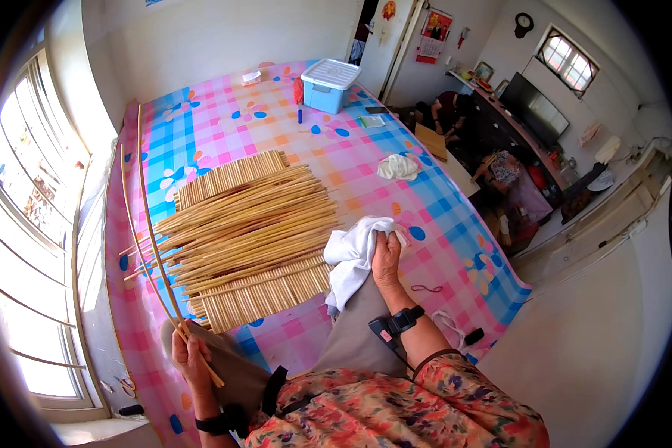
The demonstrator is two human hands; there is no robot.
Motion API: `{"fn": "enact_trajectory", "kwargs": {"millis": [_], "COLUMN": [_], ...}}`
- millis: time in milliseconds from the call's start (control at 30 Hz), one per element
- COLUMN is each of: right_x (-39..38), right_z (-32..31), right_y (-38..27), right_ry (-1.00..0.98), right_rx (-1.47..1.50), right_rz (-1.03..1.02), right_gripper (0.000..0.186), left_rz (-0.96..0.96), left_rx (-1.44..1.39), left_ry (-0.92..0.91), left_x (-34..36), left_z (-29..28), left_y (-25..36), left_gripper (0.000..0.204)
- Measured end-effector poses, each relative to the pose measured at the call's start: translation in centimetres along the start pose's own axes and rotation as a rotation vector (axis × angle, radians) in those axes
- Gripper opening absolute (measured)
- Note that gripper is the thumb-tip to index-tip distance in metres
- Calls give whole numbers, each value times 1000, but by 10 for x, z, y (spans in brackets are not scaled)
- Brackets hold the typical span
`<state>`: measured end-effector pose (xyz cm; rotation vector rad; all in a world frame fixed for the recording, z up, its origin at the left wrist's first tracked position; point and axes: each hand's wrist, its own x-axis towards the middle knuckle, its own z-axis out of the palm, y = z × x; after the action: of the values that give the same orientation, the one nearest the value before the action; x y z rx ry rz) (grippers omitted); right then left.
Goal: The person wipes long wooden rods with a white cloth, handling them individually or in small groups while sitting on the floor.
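My left hand (192, 356) is closed round two long, thin straw-coloured stalks (151, 240), which slant up and away past the window side. In my right hand (386, 259) is a bunched white cloth (351, 257), held above my knee at the right edge of the stalks. Between the hands lies a broad pile of loose tan stalks (254, 220), laid crosswise. Beneath it shows a mat of stalks set side by side (269, 293), its near and far ends uncovered.
A checked pink and blue sheet (373, 313) covers the platform. On it are a lidded blue box (327, 86), another white cloth (398, 167) and a dark red cord (426, 288). Barred windows (37, 224) line the left. Two people (449, 112) sit low beyond the right edge.
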<state>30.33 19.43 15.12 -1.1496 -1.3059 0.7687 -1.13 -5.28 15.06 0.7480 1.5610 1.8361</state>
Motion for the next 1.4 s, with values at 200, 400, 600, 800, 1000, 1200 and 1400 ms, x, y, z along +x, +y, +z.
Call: {"fn": "enact_trajectory", "kwargs": {"millis": [200, 400, 600, 800, 1000, 1200, 1400], "right_x": [-3, -7, -7, -28, -80, -95, -99], "right_z": [7, 15, 13, 14, 52, 81, 89], "right_y": [-6, -11, 2, -33, -110, -136, -160], "right_ry": [-47, -33, -20, -181, -447, -663, -769], "right_rx": [106, 52, 114, 113, 457, 704, 554], "right_rz": [-23, -35, 7, 217, 324, 364, 39], "right_gripper": [19, 21, 24, 35, 37, 30, 25], "left_rz": [36, 51, 41, 23, -25, -9, 383], "left_rx": [78, 91, 96, -105, -22, 225, 664], "left_ry": [-67, -60, -30, -130, -429, -784, -877], "left_x": [1, -2, -1, -8, -23, -43, -50], "left_z": [8, 7, 10, 39, 90, 101, 93], "left_y": [-1, -1, 0, 15, 37, 39, 78], "left_gripper": [12, 10, 15, 14, 12, 10, 27]}}
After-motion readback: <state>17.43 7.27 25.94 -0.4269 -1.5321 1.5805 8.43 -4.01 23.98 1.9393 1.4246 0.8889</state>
